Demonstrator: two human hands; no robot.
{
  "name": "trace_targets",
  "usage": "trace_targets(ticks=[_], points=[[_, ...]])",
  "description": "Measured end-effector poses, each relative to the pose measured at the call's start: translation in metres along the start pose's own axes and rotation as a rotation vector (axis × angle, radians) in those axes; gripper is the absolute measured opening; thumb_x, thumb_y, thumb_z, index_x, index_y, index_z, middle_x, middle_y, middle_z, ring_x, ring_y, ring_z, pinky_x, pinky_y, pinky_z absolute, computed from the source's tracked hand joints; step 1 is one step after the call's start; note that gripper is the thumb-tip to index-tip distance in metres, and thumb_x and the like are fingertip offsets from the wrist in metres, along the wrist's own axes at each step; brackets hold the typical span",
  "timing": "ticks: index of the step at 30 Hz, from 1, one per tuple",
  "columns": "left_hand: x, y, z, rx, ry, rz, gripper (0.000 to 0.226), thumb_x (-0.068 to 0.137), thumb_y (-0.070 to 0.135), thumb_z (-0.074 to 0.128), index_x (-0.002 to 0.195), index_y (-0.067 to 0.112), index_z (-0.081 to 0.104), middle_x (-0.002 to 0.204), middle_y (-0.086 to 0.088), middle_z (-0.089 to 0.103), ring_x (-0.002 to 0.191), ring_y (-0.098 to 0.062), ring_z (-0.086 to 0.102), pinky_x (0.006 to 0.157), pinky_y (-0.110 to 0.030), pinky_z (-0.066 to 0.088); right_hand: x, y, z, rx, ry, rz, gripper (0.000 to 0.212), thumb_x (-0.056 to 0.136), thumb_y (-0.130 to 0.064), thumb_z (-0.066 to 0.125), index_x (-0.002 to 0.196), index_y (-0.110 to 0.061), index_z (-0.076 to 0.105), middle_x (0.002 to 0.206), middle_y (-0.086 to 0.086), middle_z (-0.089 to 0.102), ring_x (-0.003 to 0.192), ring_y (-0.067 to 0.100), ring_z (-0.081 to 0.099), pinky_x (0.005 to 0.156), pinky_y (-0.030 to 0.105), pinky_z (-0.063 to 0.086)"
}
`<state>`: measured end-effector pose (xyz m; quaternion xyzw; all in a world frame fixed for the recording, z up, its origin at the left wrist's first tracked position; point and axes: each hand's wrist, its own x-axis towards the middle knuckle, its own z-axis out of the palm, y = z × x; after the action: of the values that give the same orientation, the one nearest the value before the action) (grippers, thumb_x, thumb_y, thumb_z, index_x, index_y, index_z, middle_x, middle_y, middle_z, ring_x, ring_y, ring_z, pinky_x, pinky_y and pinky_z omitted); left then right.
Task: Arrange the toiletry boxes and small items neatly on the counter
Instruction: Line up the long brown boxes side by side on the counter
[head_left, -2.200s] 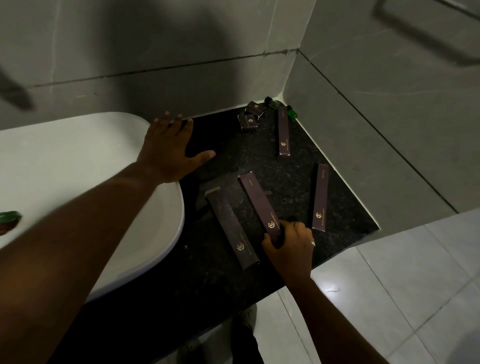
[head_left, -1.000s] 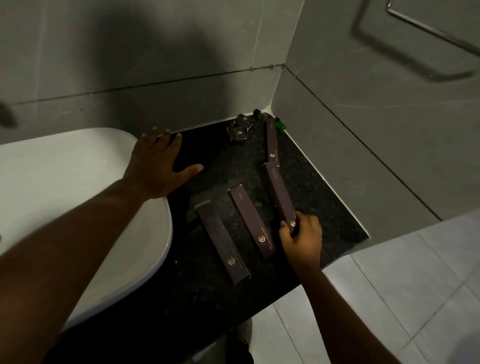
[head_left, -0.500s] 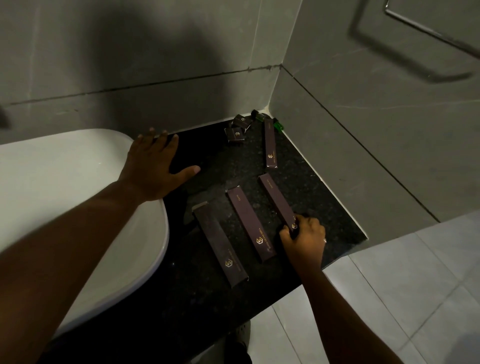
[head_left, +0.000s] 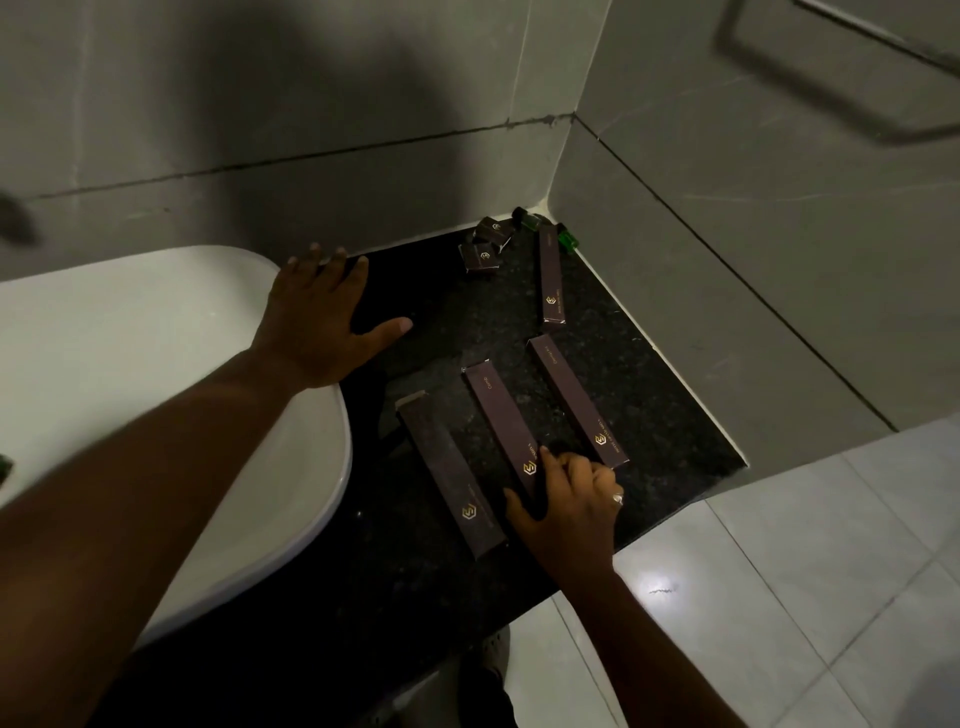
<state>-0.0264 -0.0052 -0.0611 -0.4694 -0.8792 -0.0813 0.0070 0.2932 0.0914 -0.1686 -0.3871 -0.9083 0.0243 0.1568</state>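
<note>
- Head view: right hand (head_left: 566, 506) sits at the near end of the middle long box (head_left: 501, 426), fingers curled down onto that end, thumb at its left edge by the left long box (head_left: 449, 475). Whether it pinches the sides or only presses on top I cannot tell.
- Left hand (head_left: 317, 327) lies flat, fingers together and thumb spread out, palm over the rim of the white basin (head_left: 156, 364), fingertips on the black granite counter (head_left: 649, 405). It holds nothing.
- Three long dark cardboard boxes lie roughly parallel, slanted, near the front edge; right long box (head_left: 576, 400) is just beside the hand.
- A fourth long box (head_left: 551, 278) lies further back, near the wall, not in line with the others.
- Small square boxes (head_left: 483, 249) and green bottles (head_left: 550, 228) are bunched in the back corner.
- Handling, judged: boxes look light, thin card, easy to crush. Probably slide freely on polished stone, so nudge from an end or pinch the long sides lightly.
- Bottles look rigid and could roll if lying down; grip by the body.
- Versus half a second ago: right hand has shifted from the right box's near end to the middle box's. Right box sits released in the row.
- Left hand, far box and corner cluster unchanged.
</note>
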Motion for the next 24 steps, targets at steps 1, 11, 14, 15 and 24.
trace_targets(ticks=[1, 11, 14, 15, 24], points=[[-0.0001, 0.0002, 0.0001, -0.001, 0.002, 0.001, 0.102, 0.077, 0.083, 0.018, 0.147, 0.010, 0.029, 0.155, -0.020, 0.030, 0.145, -0.039, 0.018, 0.116, -0.053, 0.012, 0.0003, 0.0004, 0.0001, 0.005, 0.004, 0.006, 0.063, 0.073, -0.060, 0.059, 0.117, -0.015, 0.061, 0.101, 0.007, 0.062, 0.090, 0.026, 0.051, 0.072, 0.034, 0.040], [-0.0006, 0.0010, -0.0003, -0.015, 0.006, 0.000, 0.101, 0.077, 0.083, 0.019, 0.148, 0.011, 0.029, 0.155, -0.019, 0.029, 0.145, -0.039, 0.016, 0.116, -0.052, 0.011, 0.0019, 0.0004, 0.0001, 0.075, -0.027, 0.082, 0.057, 0.070, -0.050, 0.063, 0.115, -0.015, 0.063, 0.097, 0.005, 0.063, 0.088, 0.024, 0.052, 0.071, 0.034, 0.043], [-0.0001, 0.0015, -0.0013, -0.014, 0.004, 0.002, 0.102, 0.077, 0.084, 0.017, 0.147, 0.011, 0.029, 0.155, -0.019, 0.029, 0.145, -0.039, 0.017, 0.116, -0.053, 0.012, 0.0019, 0.0005, 0.0002, 0.068, -0.030, 0.087, 0.057, 0.070, -0.050, 0.063, 0.115, -0.015, 0.062, 0.098, 0.005, 0.063, 0.088, 0.024, 0.052, 0.071, 0.034, 0.043], [0.0001, 0.0015, -0.0016, -0.012, 0.000, 0.001, 0.103, 0.076, 0.084, 0.017, 0.147, 0.011, 0.029, 0.155, -0.019, 0.029, 0.145, -0.038, 0.016, 0.116, -0.052, 0.011, 0.0020, 0.0007, 0.0002, 0.068, -0.027, 0.088, 0.057, 0.070, -0.050, 0.064, 0.115, -0.015, 0.063, 0.098, 0.005, 0.063, 0.088, 0.025, 0.053, 0.071, 0.034, 0.043], [-0.0015, 0.0031, -0.0044, -0.033, -0.002, 0.001, 0.104, 0.075, 0.084, 0.017, 0.148, 0.010, 0.029, 0.155, -0.020, 0.029, 0.145, -0.039, 0.016, 0.116, -0.052, 0.011, 0.0008, 0.0016, 0.0031, 0.066, -0.009, 0.086, 0.055, 0.070, -0.049, 0.062, 0.114, -0.015, 0.063, 0.098, 0.004, 0.063, 0.088, 0.024, 0.053, 0.071, 0.032, 0.041]])
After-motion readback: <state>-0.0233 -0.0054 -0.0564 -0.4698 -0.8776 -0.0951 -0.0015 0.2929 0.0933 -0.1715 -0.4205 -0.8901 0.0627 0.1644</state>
